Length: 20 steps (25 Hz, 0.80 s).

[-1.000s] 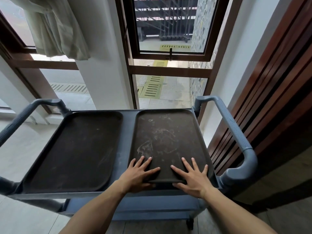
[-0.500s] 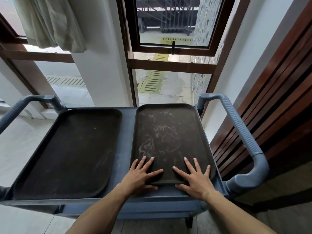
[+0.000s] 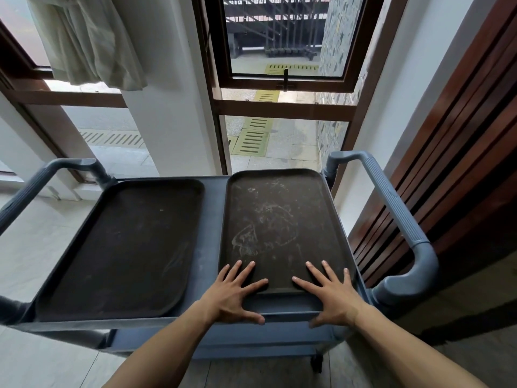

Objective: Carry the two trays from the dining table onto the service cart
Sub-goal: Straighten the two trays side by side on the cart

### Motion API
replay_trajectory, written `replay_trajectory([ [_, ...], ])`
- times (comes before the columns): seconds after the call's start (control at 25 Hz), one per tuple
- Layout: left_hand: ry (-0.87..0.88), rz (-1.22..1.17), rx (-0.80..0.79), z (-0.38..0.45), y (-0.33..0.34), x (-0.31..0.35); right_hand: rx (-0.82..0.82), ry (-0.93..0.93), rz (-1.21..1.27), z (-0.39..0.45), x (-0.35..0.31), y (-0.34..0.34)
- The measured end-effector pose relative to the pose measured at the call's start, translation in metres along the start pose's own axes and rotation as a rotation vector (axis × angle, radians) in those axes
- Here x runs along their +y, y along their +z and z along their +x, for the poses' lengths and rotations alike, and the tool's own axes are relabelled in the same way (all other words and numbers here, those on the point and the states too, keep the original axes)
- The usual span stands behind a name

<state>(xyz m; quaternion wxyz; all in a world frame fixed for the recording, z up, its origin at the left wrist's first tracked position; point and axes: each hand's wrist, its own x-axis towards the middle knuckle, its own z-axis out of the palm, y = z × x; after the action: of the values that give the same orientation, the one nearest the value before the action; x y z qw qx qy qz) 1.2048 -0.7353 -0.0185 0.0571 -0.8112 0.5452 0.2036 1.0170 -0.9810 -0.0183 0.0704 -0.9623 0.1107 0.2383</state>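
Note:
Two dark brown trays lie side by side on the top shelf of a blue-grey service cart. The left tray sits flat with nothing touching it. The right tray bears pale scuff marks. My left hand rests flat with spread fingers on that tray's near left corner, thumb over the cart's front rim. My right hand lies flat the same way on its near right corner. Neither hand grips anything.
The cart's ribbed right handle stands close to a dark wooden slatted wall. A left handle rises on the other side. Behind the cart are a white pillar, windows and a pale curtain.
The right tray has slid a little farther onto the cart under my flat hands. The view has tilted slightly; the left tray has not moved.

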Motion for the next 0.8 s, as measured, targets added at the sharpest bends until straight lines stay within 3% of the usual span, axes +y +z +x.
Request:
replay_trajectory([
  [0.32, -0.043, 0.025, -0.010, -0.016, -0.001, 0.013, -0.023, 0.014, -0.007, -0.011, -0.006, -0.011],
  [0.56, -0.101, 0.048, 0.046, -0.032, 0.013, 0.037, 0.083, 0.076, 0.006, -0.035, -0.024, 0.006],
  [0.8, -0.143, 0.033, 0.066, -0.041, 0.011, 0.050, 0.084, 0.121, 0.045, -0.045, -0.037, 0.006],
])
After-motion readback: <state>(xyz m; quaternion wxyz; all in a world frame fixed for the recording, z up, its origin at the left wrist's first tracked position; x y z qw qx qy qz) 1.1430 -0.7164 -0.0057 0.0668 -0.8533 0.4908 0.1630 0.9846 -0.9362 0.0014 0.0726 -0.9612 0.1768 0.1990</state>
